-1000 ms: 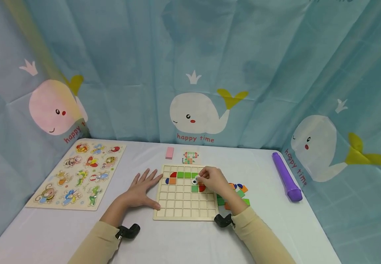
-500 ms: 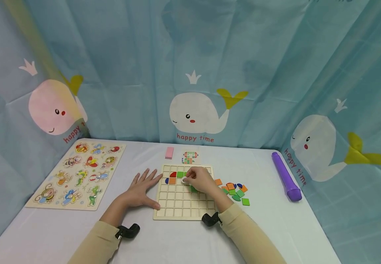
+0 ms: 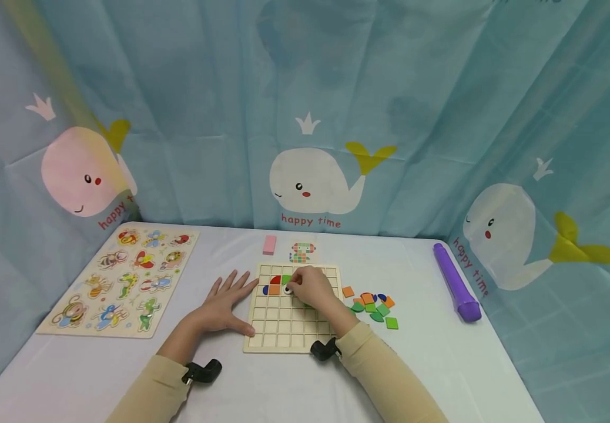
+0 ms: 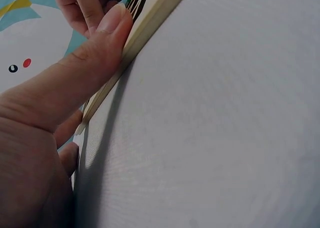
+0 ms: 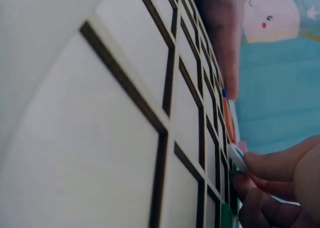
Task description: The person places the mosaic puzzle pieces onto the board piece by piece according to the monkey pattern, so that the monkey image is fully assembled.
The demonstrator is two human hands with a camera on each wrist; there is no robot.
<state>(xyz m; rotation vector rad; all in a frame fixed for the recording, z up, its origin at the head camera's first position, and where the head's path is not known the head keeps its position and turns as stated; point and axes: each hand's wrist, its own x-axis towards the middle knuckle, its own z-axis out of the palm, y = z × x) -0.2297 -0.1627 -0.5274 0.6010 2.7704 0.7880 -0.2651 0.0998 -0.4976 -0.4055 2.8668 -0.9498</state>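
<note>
A wooden grid board [image 3: 275, 335] lies on the table, with several coloured tiles in its upper rows. My right hand [image 3: 312, 289] pinches a white eye tile [image 3: 287, 289] between thumb and fingers, at the cell right of an orange square tile [image 3: 274, 289]; in the right wrist view the eye tile [image 5: 237, 157] looks tilted at the grid. Part of the board's tiles is hidden under this hand. With fingers spread, my left hand [image 3: 223, 310] rests at the board's left side. Its thumb [image 4: 90, 58] touches the board's edge in the left wrist view.
Several loose tiles [image 3: 376, 306] lie right of the board. Behind it are a small pattern card [image 3: 302, 252] and a pink block [image 3: 269, 245]. An insect puzzle board [image 3: 120, 282] lies at left, a purple tube [image 3: 456, 282] at right.
My right hand has moved left across the board, carrying the eye tile from the right-hand columns towards the orange tile. The loose tiles at right came into fuller view. My left hand stayed put.
</note>
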